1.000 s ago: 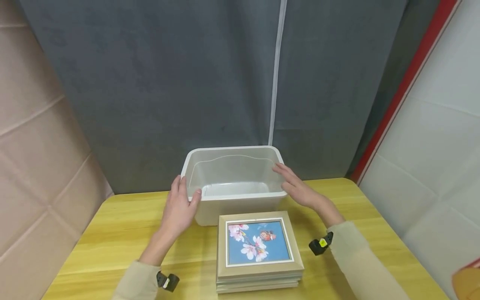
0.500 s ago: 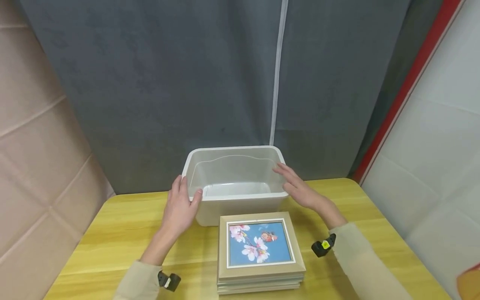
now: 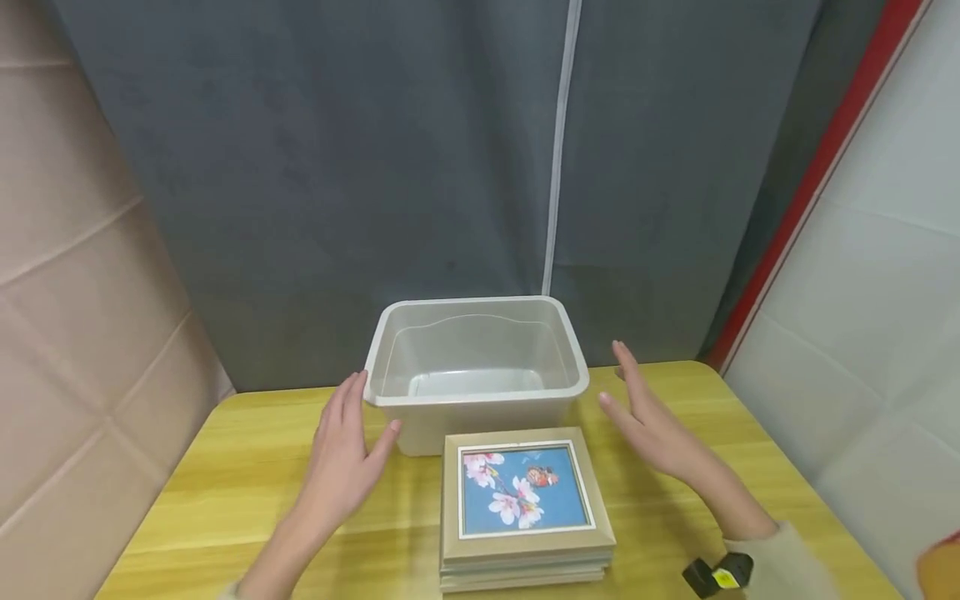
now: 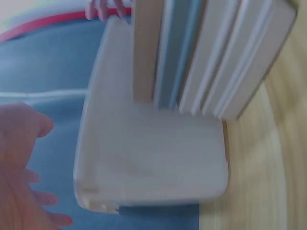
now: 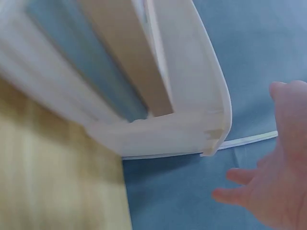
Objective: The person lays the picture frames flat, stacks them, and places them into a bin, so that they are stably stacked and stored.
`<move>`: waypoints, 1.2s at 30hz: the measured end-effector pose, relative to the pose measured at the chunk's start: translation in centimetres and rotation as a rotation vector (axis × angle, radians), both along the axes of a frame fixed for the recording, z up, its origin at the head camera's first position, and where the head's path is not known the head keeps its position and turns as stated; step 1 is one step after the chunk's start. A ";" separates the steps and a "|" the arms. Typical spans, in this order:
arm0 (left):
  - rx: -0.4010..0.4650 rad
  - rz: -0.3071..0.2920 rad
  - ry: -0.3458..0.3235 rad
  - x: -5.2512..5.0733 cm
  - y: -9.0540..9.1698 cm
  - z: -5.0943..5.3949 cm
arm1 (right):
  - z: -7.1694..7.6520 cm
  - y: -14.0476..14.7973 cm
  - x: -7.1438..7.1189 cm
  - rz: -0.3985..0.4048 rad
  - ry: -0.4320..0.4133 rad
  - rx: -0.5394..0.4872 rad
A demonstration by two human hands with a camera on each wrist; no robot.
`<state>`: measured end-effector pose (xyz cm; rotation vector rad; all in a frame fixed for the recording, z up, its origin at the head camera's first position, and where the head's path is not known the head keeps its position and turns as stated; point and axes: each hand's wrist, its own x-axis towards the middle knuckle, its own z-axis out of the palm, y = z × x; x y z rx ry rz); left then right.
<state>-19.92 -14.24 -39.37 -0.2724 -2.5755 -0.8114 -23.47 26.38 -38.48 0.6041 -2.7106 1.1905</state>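
A whitish plastic bin (image 3: 480, 413) stands at the back of the table with nothing seen inside. In front of it lies a stack of picture frames (image 3: 452, 500), the top one showing pink blossoms on blue. My left hand (image 3: 341, 467) is by the bin's left front corner, fingers straight; whether the fingertips touch the rim cannot be told. My right hand (image 3: 663, 433) hovers to the right of the bin, apart from it, with fingers extended and thumb spread. Both wrist views show the bin (image 4: 148, 153) and the edges of the stacked frames (image 5: 127, 52).
The wood-grain table (image 3: 240, 467) meets a dark grey curtain (image 3: 337, 208) right behind the bin. A pinkish padded wall (image 3: 82, 333) rises at left, a white one (image 3: 862, 333) at right. An orange thing (image 3: 941, 575) shows at the lower right edge.
My right hand has left the bin's right rim and moved right and toward me. My left hand has drawn slightly back and left. The bin and stack look unmoved on the table.
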 end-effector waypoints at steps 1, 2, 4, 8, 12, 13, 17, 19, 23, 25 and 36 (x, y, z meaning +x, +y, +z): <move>0.014 0.000 0.007 0.6 0.1 0.1 | -0.1 0.2 0.6 -0.004 0.004 0.001; 0.029 -0.002 0.012 1.2 0.2 0.2 | -0.3 0.4 1.2 -0.009 0.004 0.000; 0.062 -0.009 0.014 2.3 0.5 0.3 | -1.0 0.7 2.3 -0.012 0.006 -0.012; 0.144 -0.047 -0.031 3.7 1.1 -0.3 | -2.8 0.7 3.9 0.007 -0.022 -0.080; 0.211 -0.080 -0.117 4.5 1.8 -2.1 | -4.8 0.3 4.9 0.032 -0.098 -0.138; 0.226 -0.086 -0.140 4.6 1.9 -2.7 | -5.3 0.2 5.1 0.042 -0.132 -0.161; 0.276 -0.102 -0.244 5.0 2.5 -4.6 | -6.8 -0.3 5.7 0.076 -0.286 -0.264; 0.307 -0.115 -0.290 5.1 2.8 -5.3 | -7.3 -0.6 5.8 0.087 -0.362 -0.308; 0.357 -0.141 -0.350 5.0 3.5 -6.3 | -7.9 -1.0 5.8 0.131 -0.409 -0.344; 0.374 -0.149 -0.381 4.9 3.8 -6.6 | -8.1 -1.1 5.7 0.162 -0.424 -0.354; 0.473 -0.248 -0.449 4.0 4.8 -7.7 | -8.9 -1.8 5.7 0.253 -0.529 -0.506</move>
